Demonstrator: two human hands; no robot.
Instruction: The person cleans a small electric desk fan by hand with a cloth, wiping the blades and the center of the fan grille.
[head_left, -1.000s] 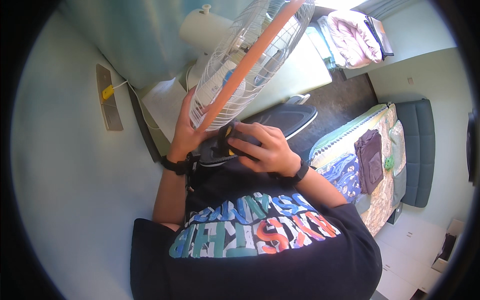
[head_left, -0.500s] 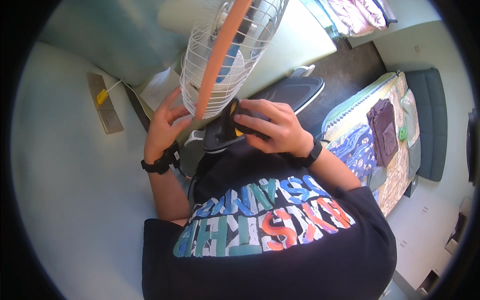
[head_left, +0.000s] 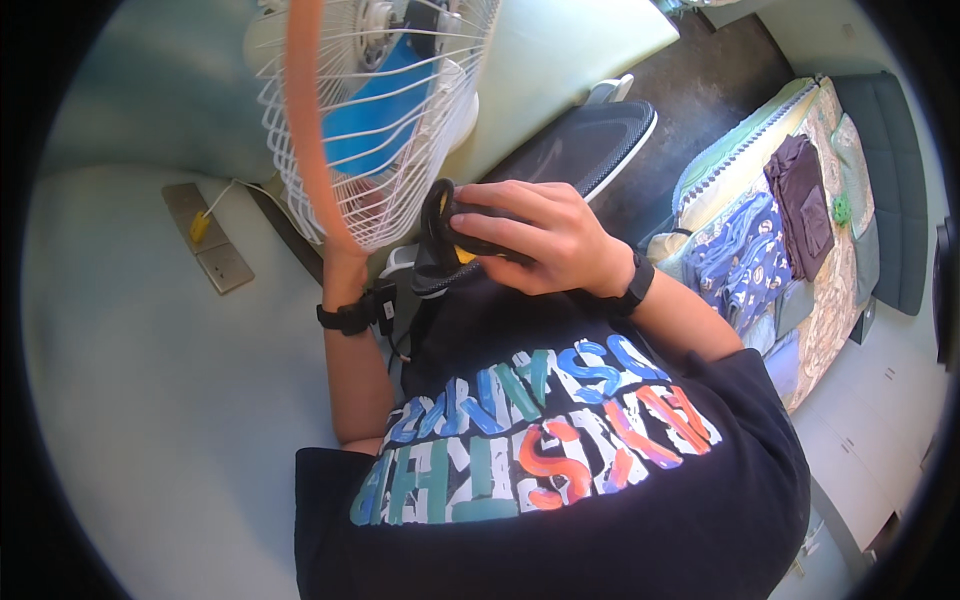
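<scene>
A fan's white wire guard (head_left: 440, 178) with an orange rim (head_left: 303, 110) stands in the upper middle. Through its wires show a blue blade (head_left: 378, 118) and the hub. My left hand (head_left: 372, 203) is behind the guard's lower end; wires and rim cover most of its fingers, so I cannot tell their grip. Just right of the guard, my right hand (head_left: 555, 238) is closed around a black rounded object with a yellow part (head_left: 438, 228). Its exact kind is not clear, as my fingers cover much of it. That object is close to the guard's lower edge.
A dark mesh-backed chair (head_left: 560, 150) is behind my right hand. To the right, a bed carries folded blue patterned cloth (head_left: 738, 250) and dark clothes (head_left: 798, 210). A wall socket plate (head_left: 225, 262) with a yellow plug (head_left: 199, 228) is at left.
The fan has shifted left in view, showing more of the blue blade. My left hand has moved from beside the guard to behind it. My right hand keeps holding the black object.
</scene>
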